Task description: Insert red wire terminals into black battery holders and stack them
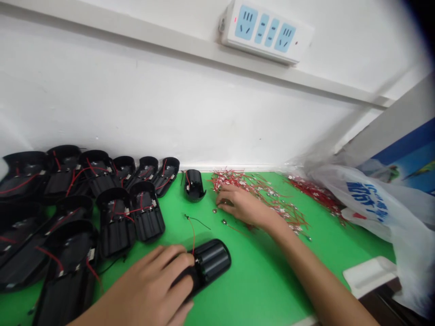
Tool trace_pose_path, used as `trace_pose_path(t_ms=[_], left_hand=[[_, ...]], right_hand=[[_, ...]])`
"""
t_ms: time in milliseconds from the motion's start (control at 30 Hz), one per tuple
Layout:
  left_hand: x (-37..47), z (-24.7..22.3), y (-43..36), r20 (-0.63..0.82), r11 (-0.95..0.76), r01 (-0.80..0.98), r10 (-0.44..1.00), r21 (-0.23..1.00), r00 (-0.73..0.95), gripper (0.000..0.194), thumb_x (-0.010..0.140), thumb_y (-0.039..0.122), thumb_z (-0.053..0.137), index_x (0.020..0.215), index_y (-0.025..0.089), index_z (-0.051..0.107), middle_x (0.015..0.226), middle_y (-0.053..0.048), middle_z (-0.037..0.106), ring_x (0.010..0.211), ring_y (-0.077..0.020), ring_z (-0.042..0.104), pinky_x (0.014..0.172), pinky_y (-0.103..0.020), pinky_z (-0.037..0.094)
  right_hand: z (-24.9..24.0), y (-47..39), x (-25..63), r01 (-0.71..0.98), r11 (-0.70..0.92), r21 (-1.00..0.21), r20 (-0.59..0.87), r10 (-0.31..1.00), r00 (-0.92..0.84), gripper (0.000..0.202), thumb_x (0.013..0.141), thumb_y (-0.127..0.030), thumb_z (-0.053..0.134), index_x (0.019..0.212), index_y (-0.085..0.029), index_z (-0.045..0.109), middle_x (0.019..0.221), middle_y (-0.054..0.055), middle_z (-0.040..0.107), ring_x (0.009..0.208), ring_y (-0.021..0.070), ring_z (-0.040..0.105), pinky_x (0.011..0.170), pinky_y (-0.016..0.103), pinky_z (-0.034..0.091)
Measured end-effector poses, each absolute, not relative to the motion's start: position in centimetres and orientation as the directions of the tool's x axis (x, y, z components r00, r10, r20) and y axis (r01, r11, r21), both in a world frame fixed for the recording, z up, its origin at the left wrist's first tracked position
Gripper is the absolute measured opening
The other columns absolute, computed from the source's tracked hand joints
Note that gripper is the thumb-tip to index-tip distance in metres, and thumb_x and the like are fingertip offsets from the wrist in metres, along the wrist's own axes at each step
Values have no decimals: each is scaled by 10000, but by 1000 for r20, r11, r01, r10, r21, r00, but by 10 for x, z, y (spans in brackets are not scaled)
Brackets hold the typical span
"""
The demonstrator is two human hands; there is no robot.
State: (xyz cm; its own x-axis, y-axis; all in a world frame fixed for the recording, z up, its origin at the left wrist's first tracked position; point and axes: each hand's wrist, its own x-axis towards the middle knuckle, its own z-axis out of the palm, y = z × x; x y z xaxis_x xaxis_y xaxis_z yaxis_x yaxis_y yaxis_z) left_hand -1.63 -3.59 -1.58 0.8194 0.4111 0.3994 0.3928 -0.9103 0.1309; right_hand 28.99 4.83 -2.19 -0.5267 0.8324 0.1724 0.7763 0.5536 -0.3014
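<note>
Under the fingers of the left hand (pixel 152 290) lies a black case (pixel 214 260), its ribbed end showing past the fingertips; the hand is closed over the near end and holds it on the green table (pixel 258 285). A thin red wire (pixel 194 233) rises from beside those fingers, away from the person, and a short dark wire (pixel 200 222) lies beyond it. Farther off and to the right of that grip, the right hand (pixel 243 206) reaches down at the near left edge of a pile of red wires (pixel 285 213), fingers bent; whether they pinch anything one cannot tell. Just below its fingertips lies a loose metal tab (pixel 224 222), and beyond them, to the left, stands a small case (pixel 194 188). Left of the left hand, many more cases (pixel 117 231) sit crowded together, red wires in them. Right of the right hand are a second heap of wires (pixel 316 197) and a plastic bag (pixel 404 226).
</note>
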Motion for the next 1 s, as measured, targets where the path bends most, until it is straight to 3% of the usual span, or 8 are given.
trace_pose_path(t_ms=[167,400,667,1000], left_hand=[[-16,-18,-36,413,-906,397,422,148,807,86,882,227,696,950,232,642,1119,2,713,1024,-235,627,941,-388,496],[-17,-18,-35,407,-911,385,410,145,816,56,910,212,656,965,224,651,1127,-6,713,1042,-250,625,943,-406,496],[-18,-17,-35,407,-919,360,393,158,825,62,960,231,593,971,216,652,1117,-26,704,1024,-262,618,917,-427,505],[-17,-16,-36,397,-923,356,385,148,833,100,982,223,550,959,206,646,1102,-40,693,1013,-270,607,910,-437,495]], right_hand=[[-22,46,284,785,557,-269,166,830,-532,107,950,-69,591,941,-150,660,991,77,613,910,198,587,828,329,490],[-24,43,275,743,614,-268,209,789,-577,155,975,-190,641,1120,-169,688,1091,94,622,1024,225,594,908,365,500],[-32,48,272,722,634,-276,253,773,-582,90,962,-148,651,1013,-158,724,1041,92,656,1014,224,606,911,358,495],[-32,50,282,734,616,-286,266,787,-556,95,958,-178,672,1025,-164,739,1018,82,671,992,215,602,913,364,491]])
